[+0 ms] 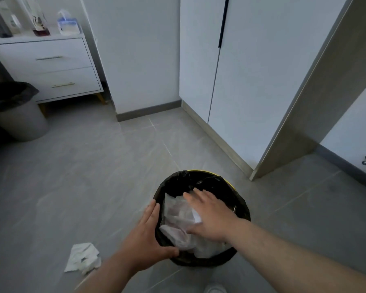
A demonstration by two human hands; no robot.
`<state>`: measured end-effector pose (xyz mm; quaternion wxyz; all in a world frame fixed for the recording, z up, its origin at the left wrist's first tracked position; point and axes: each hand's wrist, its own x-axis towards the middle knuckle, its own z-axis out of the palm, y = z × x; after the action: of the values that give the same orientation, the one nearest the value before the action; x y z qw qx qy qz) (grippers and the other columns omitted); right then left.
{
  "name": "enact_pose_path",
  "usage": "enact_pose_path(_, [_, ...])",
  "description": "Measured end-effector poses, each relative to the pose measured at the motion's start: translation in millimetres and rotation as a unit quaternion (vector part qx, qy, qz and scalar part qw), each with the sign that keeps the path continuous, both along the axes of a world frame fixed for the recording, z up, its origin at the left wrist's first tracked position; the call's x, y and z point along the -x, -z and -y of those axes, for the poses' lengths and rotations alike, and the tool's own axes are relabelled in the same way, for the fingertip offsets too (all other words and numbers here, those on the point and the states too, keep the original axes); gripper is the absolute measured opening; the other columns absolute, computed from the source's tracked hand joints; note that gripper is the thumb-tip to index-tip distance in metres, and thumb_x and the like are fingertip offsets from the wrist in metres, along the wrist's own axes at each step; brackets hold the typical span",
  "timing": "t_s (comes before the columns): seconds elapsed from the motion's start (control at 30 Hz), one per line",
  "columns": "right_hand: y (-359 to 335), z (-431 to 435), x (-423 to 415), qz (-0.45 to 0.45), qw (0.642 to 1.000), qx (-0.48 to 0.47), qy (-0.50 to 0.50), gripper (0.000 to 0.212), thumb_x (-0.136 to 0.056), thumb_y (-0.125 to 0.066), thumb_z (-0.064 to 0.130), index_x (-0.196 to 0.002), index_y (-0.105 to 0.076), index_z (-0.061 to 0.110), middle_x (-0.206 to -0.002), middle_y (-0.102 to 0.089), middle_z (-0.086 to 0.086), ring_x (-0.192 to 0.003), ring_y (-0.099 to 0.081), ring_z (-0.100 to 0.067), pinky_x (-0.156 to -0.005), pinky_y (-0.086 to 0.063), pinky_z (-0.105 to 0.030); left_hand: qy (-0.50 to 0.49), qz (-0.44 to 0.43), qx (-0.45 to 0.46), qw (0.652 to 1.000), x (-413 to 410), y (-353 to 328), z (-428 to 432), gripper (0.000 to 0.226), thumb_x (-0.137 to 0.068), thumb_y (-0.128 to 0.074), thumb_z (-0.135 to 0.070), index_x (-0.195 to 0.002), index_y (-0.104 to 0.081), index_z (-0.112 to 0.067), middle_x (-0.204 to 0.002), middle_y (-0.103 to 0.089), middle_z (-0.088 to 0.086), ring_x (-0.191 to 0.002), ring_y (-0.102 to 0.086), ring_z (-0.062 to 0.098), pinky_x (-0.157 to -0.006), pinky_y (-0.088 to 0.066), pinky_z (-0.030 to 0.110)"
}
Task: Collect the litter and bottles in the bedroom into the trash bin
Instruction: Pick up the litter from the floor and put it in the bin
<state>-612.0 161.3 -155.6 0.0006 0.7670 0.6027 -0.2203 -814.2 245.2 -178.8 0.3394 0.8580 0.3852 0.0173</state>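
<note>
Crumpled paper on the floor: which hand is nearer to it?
Left. The left hand rests on the left rim of the trash bin, just right of the crumpled paper; the right hand is farther off, spread over the bin's opening.

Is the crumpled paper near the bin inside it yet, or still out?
Out. The crumpled paper lies on the floor, left of the bin and apart from it.

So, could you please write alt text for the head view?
A person's open right hand reaches over white litter in a black-lined trash bin while the left hand rests on its rim. Crumpled paper lies on the grey floor beside it.
</note>
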Motion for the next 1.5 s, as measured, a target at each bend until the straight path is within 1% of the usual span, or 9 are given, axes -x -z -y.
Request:
enact_pose_path(0.1, [22.8, -14.7, 16.2, 0.037, 0.995, 0.040, -0.078, 0.083, -0.088, -0.047, 0.060, -0.151, 0.000, 0.034, -0.162, 0.007, -0.005, -0.149, 0.004, -0.029, -0.119, -0.009, -0.049, 0.000, 0.027, 0.004, 1.000, 0.2, 5.3, -2.2, 0.132, -0.052, -0.073, -0.063, -0.151, 0.008, -0.027, -0.153, 0.020, -0.023, -0.142, 0.008, -0.004, -0.114, -0.016, 0.019])
enact_pose_path(0.43, [88.4, -32.4, 29.6, 0.078, 0.967, 0.236, -0.062, 0.079, -0.092, -0.037, 0.057, -0.152, 0.007, 0.030, -0.161, 0.012, -0.006, -0.148, 0.007, -0.033, -0.118, -0.007, -0.048, 0.008, 0.049, 0.017, 0.999, 6.3, 18.8, -7.3, 0.131, -0.054, -0.073, -0.065, -0.149, 0.011, -0.031, -0.152, 0.026, -0.023, -0.142, 0.013, -0.003, -0.119, -0.015, 0.028])
enact_pose_path(0.73, [-8.8, -53.1, 42.2, 0.126, 0.982, 0.123, -0.075, 0.074, -0.082, -0.045, 0.060, -0.147, -0.028, 0.028, -0.156, -0.023, -0.008, -0.146, -0.011, -0.034, -0.117, -0.008, -0.054, 0.050, 0.028, 0.009, 0.998, 21.6, -16.6, -16.4, 0.126, -0.059, -0.072, -0.069, -0.150, 0.004, -0.025, -0.148, 0.017, -0.023, -0.140, 0.017, -0.002, -0.116, 0.002, 0.020])
enact_pose_path(0.87, [-58.4, -67.3, 62.9, 0.038, 0.998, 0.052, -0.025, 0.051, -0.086, -0.049, 0.051, -0.127, -0.052, 0.021, -0.132, -0.052, -0.006, -0.125, -0.047, -0.031, -0.103, -0.040, -0.044, -0.024, 0.035, -0.011, 0.999, 66.9, -44.9, -27.3, 0.130, -0.045, -0.042, -0.092, -0.151, -0.005, -0.027, -0.151, 0.009, -0.023, -0.138, 0.010, -0.005, -0.114, -0.002, 0.021])
enact_pose_path(1.0, [-76.4, -80.0, 109.0, -0.013, 0.997, 0.007, -0.073, 0.051, -0.094, -0.049, 0.035, -0.139, -0.044, 0.012, -0.145, -0.044, -0.010, -0.135, -0.039, -0.026, -0.110, -0.031, -0.031, -0.106, 0.023, -0.029, 0.994, 134.3, -53.3, -32.1, 0.140, -0.035, -0.014, -0.104, -0.148, -0.028, -0.023, -0.158, -0.016, -0.007, -0.144, -0.009, 0.004, -0.111, -0.004, 0.018])
enact_pose_path(1.07, [-68.3, -85.7, 131.3, -0.018, 0.994, 0.005, -0.105, 0.049, -0.093, -0.049, 0.034, -0.138, -0.045, 0.013, -0.144, -0.045, -0.012, -0.134, -0.040, -0.027, -0.111, -0.032, -0.032, -0.129, 0.003, -0.021, 0.991, 168.3, -48.6, -32.6, 0.120, -0.051, -0.029, -0.098, -0.143, -0.039, -0.021, -0.156, -0.024, -0.005, -0.144, -0.017, 0.007, -0.111, -0.008, 0.018])
enact_pose_path(1.2, [-28.9, -96.1, 165.5, -0.024, 0.987, 0.038, -0.153, 0.045, -0.093, -0.048, 0.035, -0.134, -0.049, 0.017, -0.139, -0.048, -0.010, -0.129, -0.044, -0.029, -0.107, -0.037, -0.038, -0.176, -0.071, -0.027, 0.982, 233.2, -7.0, -45.3, 0.052, -0.090, -0.054, -0.045, -0.135, -0.050, -0.019, -0.151, -0.036, -0.001, -0.139, -0.033, 0.015, -0.112, -0.021, 0.026])
enact_pose_path(1.33, [19.0, -111.1, 186.9, -0.028, 0.981, 0.091, -0.170, 0.045, -0.094, -0.047, 0.033, -0.136, -0.048, 0.015, -0.141, -0.046, -0.013, -0.128, -0.045, -0.030, -0.104, -0.037, -0.032, -0.179, -0.146, 0.005, 0.973, 261.7, 52.9, -47.8, 0.051, -0.091, -0.056, -0.040, -0.136, -0.046, -0.018, -0.150, -0.038, 0.000, -0.137, -0.035, 0.014, -0.110, -0.023, 0.023])
enact_pose_path(1.5, [90.1, -120.0, 198.7, -0.036, 0.977, 0.156, -0.138, 0.050, -0.093, -0.051, 0.034, -0.139, -0.045, 0.016, -0.143, -0.046, -0.013, -0.128, -0.046, -0.031, -0.103, -0.040, -0.034, -0.105, -0.171, 0.022, 0.979, 250.8, 118.9, -65.1, 0.077, -0.086, -0.063, -0.039, -0.149, -0.023, -0.019, -0.160, -0.012, 0.001, -0.145, -0.018, 0.016, -0.115, -0.016, 0.026])
